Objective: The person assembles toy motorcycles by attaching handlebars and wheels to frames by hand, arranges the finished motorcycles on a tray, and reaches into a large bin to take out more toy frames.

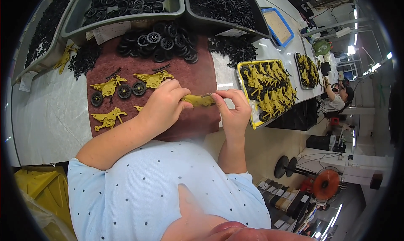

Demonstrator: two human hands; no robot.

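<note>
Over the front of a reddish-brown cloth (pixel 206 77), my left hand (pixel 166 104) is closed on one end of a yellow plastic toy motorcycle body (pixel 198 100). My right hand (pixel 234 110) pinches its other end between thumb and fingers, where a small dark strip shows; the fingers hide its shape. Left of my hands lie two motorcycle bodies (pixel 108 88) with black wheels (pixel 124 91) and dark handlebar pieces, the second one (pixel 148 79) partly behind my left hand. Nearer me rests a yellow body (pixel 108 118) without wheels. A yellow tip (pixel 138 108) shows beside my left wrist.
Loose black wheels (pixel 162 41) are heaped at the cloth's far edge. Behind stand grey bins of wheels (pixel 182 7) and small black parts (pixel 263 30). A tray (pixel 252 119) of yellow motorcycles stands right; a blue-rimmed tray (pixel 290 37) lies beyond. A person (pixel 336 100) sits farther along.
</note>
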